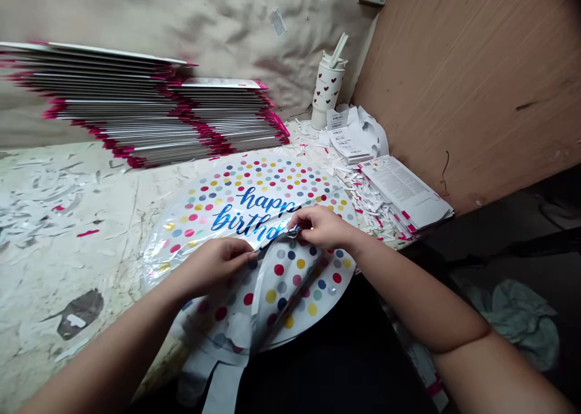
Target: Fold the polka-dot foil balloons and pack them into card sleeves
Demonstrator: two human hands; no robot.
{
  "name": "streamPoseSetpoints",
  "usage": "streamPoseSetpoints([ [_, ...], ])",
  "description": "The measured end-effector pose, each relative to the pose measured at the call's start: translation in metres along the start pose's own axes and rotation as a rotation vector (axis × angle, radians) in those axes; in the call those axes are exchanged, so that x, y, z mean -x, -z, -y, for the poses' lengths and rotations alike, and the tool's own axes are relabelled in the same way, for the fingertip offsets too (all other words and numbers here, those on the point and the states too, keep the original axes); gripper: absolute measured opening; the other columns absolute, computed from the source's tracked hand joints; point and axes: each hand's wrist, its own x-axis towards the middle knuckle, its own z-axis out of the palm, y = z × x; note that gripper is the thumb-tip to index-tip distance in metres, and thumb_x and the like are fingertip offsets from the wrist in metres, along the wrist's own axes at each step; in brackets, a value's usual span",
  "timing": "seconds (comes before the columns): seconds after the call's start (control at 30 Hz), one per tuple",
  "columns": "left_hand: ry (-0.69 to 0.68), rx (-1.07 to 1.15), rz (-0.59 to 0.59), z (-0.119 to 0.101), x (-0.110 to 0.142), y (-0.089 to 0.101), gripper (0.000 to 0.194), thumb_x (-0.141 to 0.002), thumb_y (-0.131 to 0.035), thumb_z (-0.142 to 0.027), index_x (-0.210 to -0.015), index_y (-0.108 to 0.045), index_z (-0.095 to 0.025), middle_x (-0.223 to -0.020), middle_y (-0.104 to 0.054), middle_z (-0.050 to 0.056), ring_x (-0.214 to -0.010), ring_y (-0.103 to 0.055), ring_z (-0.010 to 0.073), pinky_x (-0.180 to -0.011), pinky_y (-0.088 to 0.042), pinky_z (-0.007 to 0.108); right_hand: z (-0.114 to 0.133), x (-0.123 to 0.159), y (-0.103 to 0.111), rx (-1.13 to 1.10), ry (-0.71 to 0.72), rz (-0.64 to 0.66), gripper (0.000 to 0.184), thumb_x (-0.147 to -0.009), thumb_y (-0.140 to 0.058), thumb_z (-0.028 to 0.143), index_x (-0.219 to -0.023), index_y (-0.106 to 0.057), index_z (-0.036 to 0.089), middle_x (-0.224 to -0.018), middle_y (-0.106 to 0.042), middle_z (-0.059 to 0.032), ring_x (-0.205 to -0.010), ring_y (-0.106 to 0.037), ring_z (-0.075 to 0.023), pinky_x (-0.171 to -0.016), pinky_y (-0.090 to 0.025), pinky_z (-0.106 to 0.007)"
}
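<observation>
A flat, round foil balloon point(272, 175) with coloured dots and blue "happy birthday" lettering lies across the table's front edge. Its near part is folded up toward the middle, and a pale tail hangs down off the edge. My left hand point(227, 259) pinches the raised fold from the left, thumb and fingers pressed together. From the right, my right hand point(320, 226) is closed on the same fold, its fingers curled over the lettering. Part of the last word is hidden behind the hands and the fold.
Stacks of pink-edged flat packs point(149, 111) stand against the wall. A heart-patterned tumbler point(327, 90) is at the back right, near labels point(347, 135) and a pile of printed cards point(403, 187). Paper scraps point(45, 190) litter the table, and a wooden panel point(454, 81) rises on the right.
</observation>
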Motion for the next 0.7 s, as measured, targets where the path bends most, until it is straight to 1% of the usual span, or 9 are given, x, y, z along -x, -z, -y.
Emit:
streamPoseSetpoints([
  [0.07, -0.043, -0.041, -0.073, -0.005, 0.001, -0.007, 0.036, -0.081, -0.04, -0.051, -0.077, -0.063, -0.024, -0.07, -0.064, -0.001, -0.063, -0.057, 0.0159, -0.054, -0.04, 0.023, 0.001, 0.005, 0.0, -0.116, 0.004, -0.042, 0.023, -0.065, -0.055, 0.005, -0.083, -0.065, 0.015, -0.067, -0.06, 0.0018, -0.06, -0.056, -0.0089, -0.054, -0.042, -0.018],
  [0.2, -0.106, -0.118, -0.241, -0.011, 0.009, -0.018, 0.031, -0.084, -0.038, -0.045, -0.08, -0.059, -0.023, -0.074, -0.064, -0.001, -0.068, -0.057, 0.0161, -0.059, -0.04, 0.024, -0.001, 0.014, -0.003, -0.372, 0.015, -0.123, 0.013, -0.068, -0.061, 0.02, -0.079, -0.064, 0.015, -0.063, -0.059, 0.0015, -0.055, -0.054, -0.0095, -0.05, -0.041, -0.02],
  [0.37, -0.122, -0.138, -0.259, -0.005, 0.016, -0.013, 0.032, -0.086, -0.037, -0.046, -0.082, -0.059, -0.023, -0.077, -0.065, 0.0, -0.07, -0.058, 0.0163, -0.062, -0.044, 0.026, -0.008, 0.016, -0.009, -0.607, -0.037, -0.228, 0.012, -0.064, -0.065, 0.024, -0.069, -0.061, 0.014, -0.058, -0.057, 0.0023, -0.052, -0.051, -0.0091, -0.049, -0.04, -0.02],
  [0.43, -0.13, -0.256, -0.397, -0.009, 0.02, -0.007, 0.033, -0.087, -0.036, -0.044, -0.091, -0.061, -0.022, -0.092, -0.066, 0.004, -0.084, -0.059, 0.021, -0.073, -0.047, 0.032, -0.015, 0.014, -0.009, -0.644, -0.109, -0.332, 0.015, -0.063, -0.065, 0.026, -0.068, -0.057, 0.015, -0.057, -0.054, 0.0038, -0.05, -0.049, -0.0082, -0.048, -0.038, -0.02],
  [0.5, -0.188, -0.408, -0.643, -0.02, 0.024, -0.009, 0.037, -0.089, -0.035, -0.04, -0.106, -0.059, -0.018, -0.112, -0.061, 0.011, -0.104, -0.054, 0.0267, -0.089, -0.043, 0.041, -0.024, 0.013, -0.009, -0.673, -0.176, -0.452, 0.016, -0.066, -0.061, 0.028, -0.072, -0.05, 0.017, -0.057, -0.05, 0.006, -0.049, -0.047, -0.0078, -0.047, -0.038, -0.02],
  [0.53, -0.247, -0.463, -0.723, -0.026, 0.025, -0.014, 0.039, -0.089, -0.034, -0.037, -0.112, -0.056, -0.015, -0.12, -0.057, 0.013, -0.112, -0.05, 0.0275, -0.095, -0.04, 0.044, -0.029, 0.015, -0.009, -0.683, -0.198, -0.49, 0.016, -0.067, -0.059, 0.027, -0.075, -0.047, 0.019, -0.059, -0.05, 0.0067, -0.049, -0.047, -0.008, -0.048, -0.039, -0.02],
  [0.57, -0.316, -0.495, -0.738, -0.032, 0.024, -0.021, 0.04, -0.09, -0.033, -0.035, -0.117, -0.054, -0.014, -0.126, -0.053, 0.014, -0.117, -0.047, 0.0272, -0.098, -0.038, 0.044, -0.032, 0.017, -0.01, -0.686, -0.211, -0.506, 0.018, -0.067, -0.058, 0.026, -0.079, -0.045, 0.02, -0.06, -0.05, 0.0071, -0.05, -0.049, -0.0085, -0.049, -0.04, -0.02],
  [0.63, -0.435, -0.517, -0.618, -0.04, 0.016, -0.039, 0.043, -0.091, -0.031, -0.034, -0.123, -0.051, -0.012, -0.132, -0.049, 0.014, -0.122, -0.044, 0.0255, -0.1, -0.039, 0.041, -0.035, 0.026, -0.014, -0.687, -0.24, -0.493, 0.028, -0.063, -0.059, 0.02, -0.086, -0.043, 0.021, -0.063, -0.052, 0.0073, -0.052, -0.052, -0.01, -0.05, -0.043, -0.022],
  [0.7, -0.437, -0.523, -0.513, -0.042, -0.001, -0.056, 0.048, -0.092, -0.028, -0.034, -0.128, -0.046, -0.008, -0.136, -0.044, 0.017, -0.127, -0.039, 0.0268, -0.102, -0.037, 0.042, -0.033, 0.037, -0.019, -0.69, -0.27, -0.398, 0.037, -0.062, -0.061, 0.016, -0.094, -0.043, 0.021, -0.065, -0.055, 0.0067, -0.053, -0.055, -0.0113, -0.05, -0.045, -0.023],
])
